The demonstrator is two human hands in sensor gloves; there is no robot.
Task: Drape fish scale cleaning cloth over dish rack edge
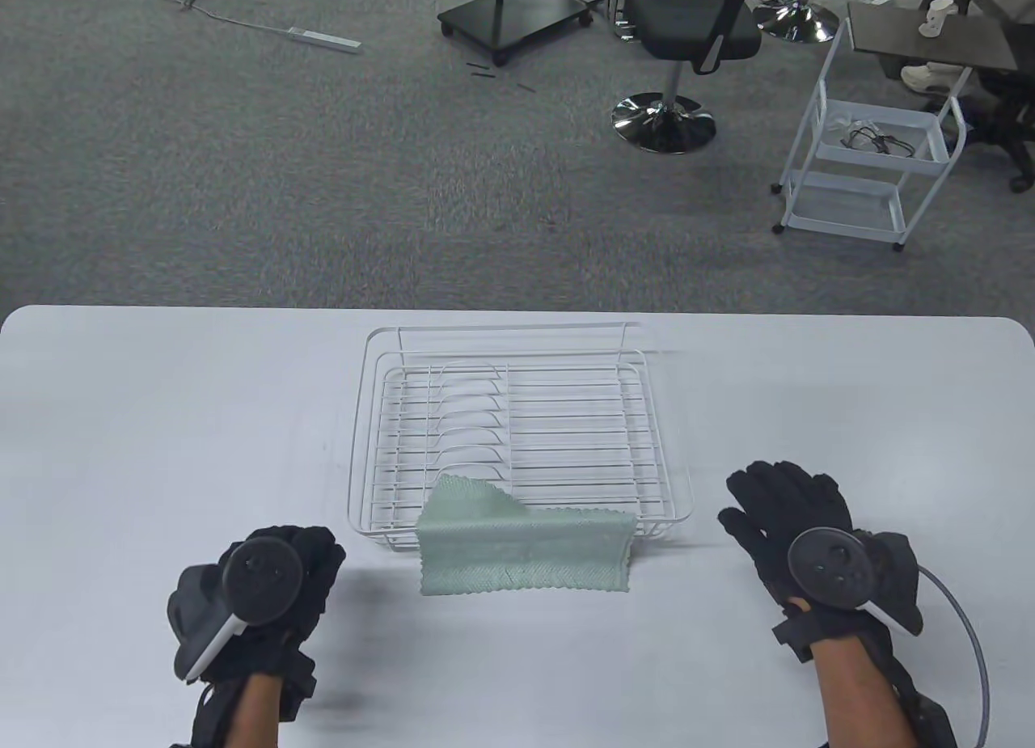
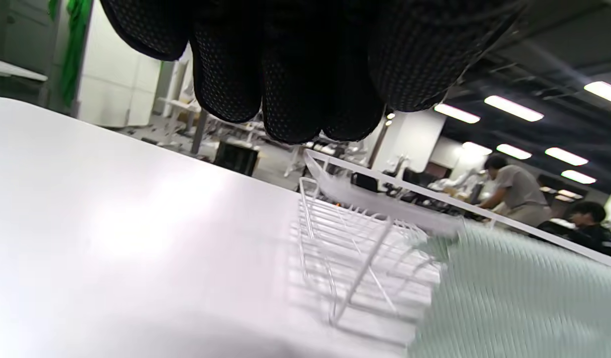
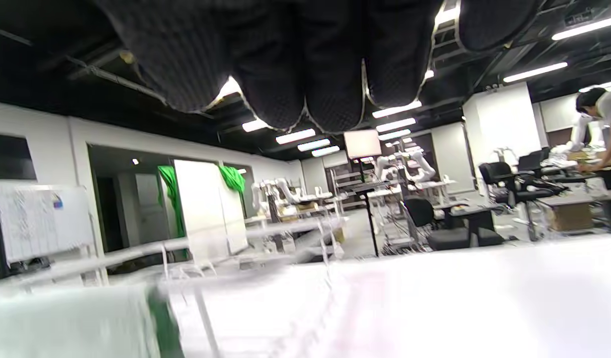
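A pale green cleaning cloth (image 1: 525, 546) hangs over the near edge of a white wire dish rack (image 1: 517, 424); one corner lies inside the rack, the rest hangs down onto the white table (image 1: 162, 424). My left hand (image 1: 279, 582) rests on the table left of the cloth, apart from it, holding nothing. My right hand (image 1: 788, 521) rests flat on the table right of the rack, fingers spread, holding nothing. The cloth (image 2: 524, 303) and rack (image 2: 355, 233) show in the left wrist view. The cloth (image 3: 71, 320) and rack (image 3: 196, 258) show blurred in the right wrist view.
Beyond the table's far edge is grey carpet with an office chair (image 1: 687, 44), a white trolley (image 1: 873, 150) and a wheeled stand base (image 1: 513, 16). People work at desks in the background of the wrist views.
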